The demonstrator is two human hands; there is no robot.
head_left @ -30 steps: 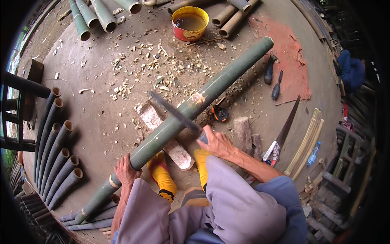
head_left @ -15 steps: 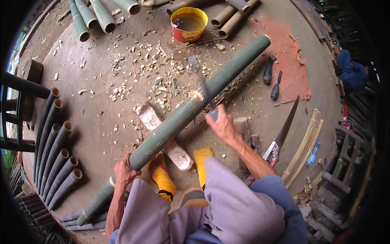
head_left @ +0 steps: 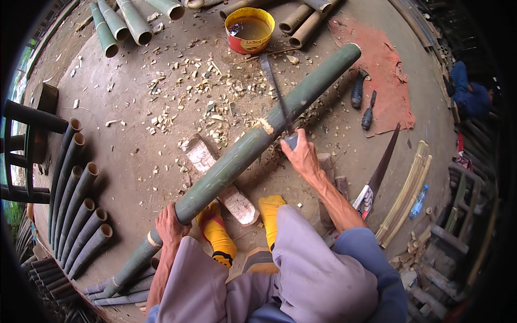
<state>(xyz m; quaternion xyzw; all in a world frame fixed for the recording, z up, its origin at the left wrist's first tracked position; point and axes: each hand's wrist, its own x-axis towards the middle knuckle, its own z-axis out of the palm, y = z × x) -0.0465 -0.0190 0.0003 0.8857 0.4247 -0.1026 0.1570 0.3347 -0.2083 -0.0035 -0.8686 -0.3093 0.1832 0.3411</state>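
A thick green bamboo pole (head_left: 231, 164) slants from near left to far right across a pale carved wooden block (head_left: 240, 207). Its middle has a pale, rough notch (head_left: 265, 126). At the pole's near end my left hand (head_left: 173, 223) is closed around it. My right hand (head_left: 306, 156) grips the dark handle of a long-bladed knife (head_left: 273, 81), right of the notch. The blade, slightly blurred, passes over the pole and points away from me. Yellow-socked feet (head_left: 222, 237) stand on both sides of the block.
Wood chips (head_left: 161, 121) litter the ground. Beyond stands a yellow-and-red bucket (head_left: 250, 46) of murky liquid. On the right lie two dark-handled tools (head_left: 368, 116), a red cloth (head_left: 390, 81), a saw (head_left: 371, 188) and bamboo strips (head_left: 404, 196). Cut bamboo tubes (head_left: 81, 188) line the left. A person (head_left: 468, 91) sits far right.
My right hand has shifted slightly away and to the right with the knife, whose blade now shows more sharply. My left hand stays on the pole's near end.
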